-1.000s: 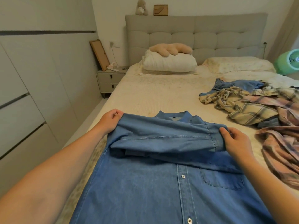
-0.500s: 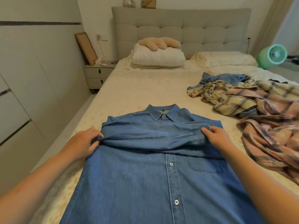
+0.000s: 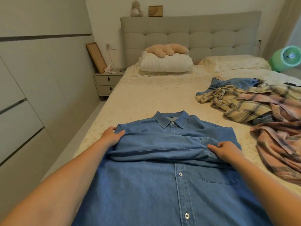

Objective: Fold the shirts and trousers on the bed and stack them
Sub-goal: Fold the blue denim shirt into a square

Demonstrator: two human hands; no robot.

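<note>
Between my two hands the folded sleeve lies crosswise on the denim shirt, left hand pinching its shoulder end, right hand pinching its cuff end, shirt's length running toward me.

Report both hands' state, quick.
Left hand: gripping the denim shirt at its folded left edge.
Right hand: fingers curled on the folded sleeve cuff, holding it.

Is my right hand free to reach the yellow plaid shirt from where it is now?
Probably not yet: the right hand grips the cuff of the denim shirt. Once it lets go, the yellow plaid shirt lies uncovered on that side, with bare bed between.
</note>
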